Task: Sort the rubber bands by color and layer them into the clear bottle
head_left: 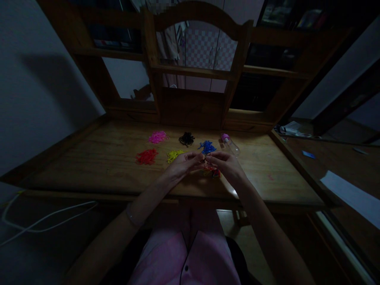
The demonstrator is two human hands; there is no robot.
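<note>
My left hand point(184, 163) and my right hand point(228, 164) meet above the wooden desk, fingers pinched close together. Between the fingertips shows a small dark rubber band point(208, 154), which both hands seem to grip. Below the fingers is a multicoloured bunch of rubber bands point(214, 172), with red, yellow and dark strands; whether it is joined to the held band I cannot tell. Just beyond the hands lie a blue pile of bands point(207, 147) and a yellow pile point(174, 155), the latter partly hidden by my left hand.
Farther off are a black pile point(187, 138), a pink pile point(158, 137) and a red pile point(147, 156). A clear bottle with a pink cap point(232, 146) lies right of the blue pile. Wooden shelving point(192, 71) rises at the desk's back. The room is dim.
</note>
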